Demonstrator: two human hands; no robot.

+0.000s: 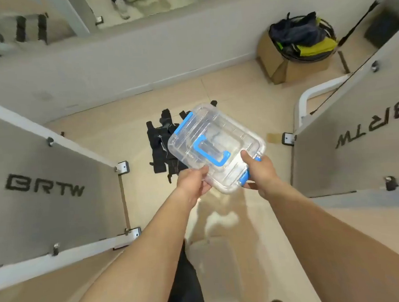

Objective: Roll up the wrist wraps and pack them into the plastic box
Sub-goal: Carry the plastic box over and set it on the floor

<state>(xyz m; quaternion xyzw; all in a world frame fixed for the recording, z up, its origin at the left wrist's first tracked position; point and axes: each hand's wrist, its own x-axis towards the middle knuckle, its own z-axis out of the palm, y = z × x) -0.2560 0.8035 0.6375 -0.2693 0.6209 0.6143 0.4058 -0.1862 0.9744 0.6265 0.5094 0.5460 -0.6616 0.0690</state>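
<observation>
Our left hand (193, 184) grips the near left corner of the clear, rectangular plastic box with blue clips and a blue handle (225, 128), thumb on the lid and fingers curled underneath. Our right hand (260, 170) holds the near right corner the same way, its thumb pressed on the lid just beside the blue side clip (244, 178). The box is held in the air between both hands, tilted away from us, lid on and apparently empty.

We judge the box light and stiff, but its smooth walls look slippery, so a hold at the corners or under the rim suits it better than a pinch on the flat lid. The folded blue handle (211, 153) is another fair hold. The clips look like thin plastic and want easing open, not forcing.

The loose pile of black fabric wrist wraps (158, 141) lies on the beige tiled floor (237, 94), beyond our hands and partly hidden behind the box's far left side, not touched by either hand. We expect them to be soft, limp and light, best taken by one end and rolled tightly.

Grey panels (42, 160) flank the floor, and a brown cardboard carton (279, 64) stands near its far right corner.
</observation>
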